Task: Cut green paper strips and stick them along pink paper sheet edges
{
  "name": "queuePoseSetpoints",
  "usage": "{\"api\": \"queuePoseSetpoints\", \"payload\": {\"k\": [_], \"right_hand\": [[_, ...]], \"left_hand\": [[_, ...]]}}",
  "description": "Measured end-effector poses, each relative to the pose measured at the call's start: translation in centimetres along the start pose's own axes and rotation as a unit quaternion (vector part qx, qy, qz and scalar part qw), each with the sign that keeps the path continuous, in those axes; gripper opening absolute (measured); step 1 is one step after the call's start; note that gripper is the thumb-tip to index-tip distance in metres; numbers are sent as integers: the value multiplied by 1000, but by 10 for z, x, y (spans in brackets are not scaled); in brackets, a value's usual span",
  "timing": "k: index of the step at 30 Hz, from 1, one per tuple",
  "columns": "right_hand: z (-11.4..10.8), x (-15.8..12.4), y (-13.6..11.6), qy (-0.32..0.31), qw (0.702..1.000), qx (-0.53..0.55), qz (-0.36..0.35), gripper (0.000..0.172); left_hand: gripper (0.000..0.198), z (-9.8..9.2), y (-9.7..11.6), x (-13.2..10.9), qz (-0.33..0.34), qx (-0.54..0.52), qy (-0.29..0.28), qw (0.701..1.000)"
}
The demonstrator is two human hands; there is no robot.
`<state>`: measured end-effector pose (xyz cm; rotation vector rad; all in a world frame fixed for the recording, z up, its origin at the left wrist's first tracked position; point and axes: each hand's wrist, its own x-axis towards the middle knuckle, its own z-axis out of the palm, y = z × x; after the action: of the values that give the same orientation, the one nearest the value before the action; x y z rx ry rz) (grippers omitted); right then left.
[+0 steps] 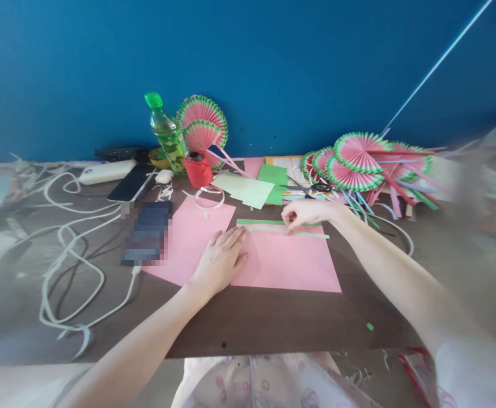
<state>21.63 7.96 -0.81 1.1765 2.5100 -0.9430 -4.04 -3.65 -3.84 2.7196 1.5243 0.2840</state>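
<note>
My left hand (222,258) lies flat with fingers stretched out on a pink paper sheet (290,260), holding it down on the dark table (273,323). My right hand (305,214) pinches a thin light green paper strip (311,233) lying along the sheet's top edge. A darker green strip (258,222) lies just behind it. A second pink sheet (188,238) lies partly under the left hand.
A phone (146,232) with white cable (81,283) lies at left. At the back stand a green-capped bottle (166,136), a red ribbon spool (197,169), light green sheets (248,190), scissors (311,186) and pink-green paper fans (358,158) against the blue wall.
</note>
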Motion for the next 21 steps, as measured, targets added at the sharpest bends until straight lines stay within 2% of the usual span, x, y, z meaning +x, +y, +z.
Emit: {"api": "queuePoseSetpoints", "payload": {"k": [7,10,14,21], "right_hand": [[-1,-5,-4,19,1000,13,17,30],[0,-6,-7,40,998,19,34,30],[5,-3,-10,63,996,11,56,34],[5,1,-8,64,996,8,54,35]], "left_hand": [[45,-1,6,0,45,5,19,999],[46,2,12,-1,68,-3,7,998],[51,4,14,-1,58,-15,-20,998],[56,5,13,1,47,-32,-36,998]]}}
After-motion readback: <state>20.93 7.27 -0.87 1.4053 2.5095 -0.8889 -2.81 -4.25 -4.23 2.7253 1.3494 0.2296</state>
